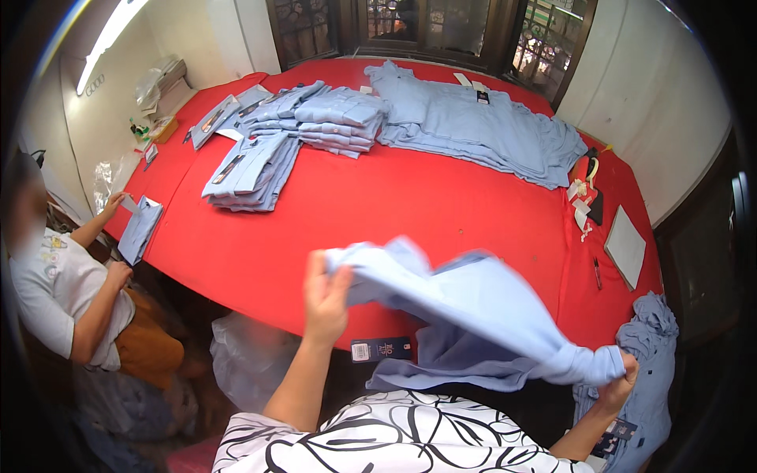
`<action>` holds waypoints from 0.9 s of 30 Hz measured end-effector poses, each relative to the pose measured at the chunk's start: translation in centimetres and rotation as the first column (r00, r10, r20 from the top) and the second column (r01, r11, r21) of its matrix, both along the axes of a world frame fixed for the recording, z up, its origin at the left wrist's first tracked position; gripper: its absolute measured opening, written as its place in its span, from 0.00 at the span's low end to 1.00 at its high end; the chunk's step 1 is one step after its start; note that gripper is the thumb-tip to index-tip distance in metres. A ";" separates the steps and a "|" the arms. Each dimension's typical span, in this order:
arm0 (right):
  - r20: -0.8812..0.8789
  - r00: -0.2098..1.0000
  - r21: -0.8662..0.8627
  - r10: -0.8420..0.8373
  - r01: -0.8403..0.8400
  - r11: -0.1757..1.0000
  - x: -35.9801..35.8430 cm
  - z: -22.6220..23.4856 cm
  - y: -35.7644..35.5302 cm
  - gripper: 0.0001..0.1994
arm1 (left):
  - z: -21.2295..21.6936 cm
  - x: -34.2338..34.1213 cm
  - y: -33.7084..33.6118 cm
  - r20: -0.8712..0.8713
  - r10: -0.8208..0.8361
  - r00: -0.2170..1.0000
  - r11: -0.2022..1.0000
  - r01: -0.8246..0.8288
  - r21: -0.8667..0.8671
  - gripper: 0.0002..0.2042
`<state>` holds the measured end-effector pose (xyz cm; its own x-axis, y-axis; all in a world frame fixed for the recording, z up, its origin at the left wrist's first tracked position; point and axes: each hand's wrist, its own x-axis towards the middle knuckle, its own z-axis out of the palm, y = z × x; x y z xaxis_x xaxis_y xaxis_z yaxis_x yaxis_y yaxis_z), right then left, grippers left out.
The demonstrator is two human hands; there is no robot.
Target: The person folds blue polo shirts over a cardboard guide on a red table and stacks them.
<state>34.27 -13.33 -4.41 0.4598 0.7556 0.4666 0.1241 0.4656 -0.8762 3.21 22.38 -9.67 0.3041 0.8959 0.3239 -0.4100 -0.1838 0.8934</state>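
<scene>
A light blue shirt [473, 311] hangs stretched between both my hands above the near edge of the red table [410, 205]. My left hand [325, 296] grips one end of it, raised. My right hand [619, 382] clutches the other end, bunched, low at the right. A dark tag [381, 349] dangles under the shirt.
Folded blue shirts [339, 118] and flat stacks [252, 169] lie at the far left of the table, and a spread pile of shirts [481, 126] at the far middle. A white board [625, 246] lies at the right. More blue garments [650, 347] hang off the right corner. Another person [71, 292] sits at the left, holding a shirt [139, 229].
</scene>
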 end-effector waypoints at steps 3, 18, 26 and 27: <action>-0.040 0.996 0.270 0.082 -0.068 0.961 -1.0 -1.3 2.2 0.06 | 4.6 -5.1 -3.3 0.189 0.636 0.748 0.692 -0.662 0.289 0.16; -0.257 0.834 -0.369 -0.488 0.382 0.847 14.8 -8.0 26.7 0.24 | 2.4 12.0 25.7 -0.689 0.491 0.533 0.824 -0.028 0.566 0.16; 0.934 0.337 -0.253 -0.120 0.858 0.448 2.3 -23.0 15.5 0.22 | -4.1 4.9 25.4 -0.738 0.167 0.654 0.979 -0.201 0.044 0.17; 0.939 0.323 -0.240 -0.119 0.862 0.446 2.7 -23.1 15.2 0.22 | -2.5 4.7 25.5 -0.698 0.114 0.707 0.984 -0.175 -0.017 0.17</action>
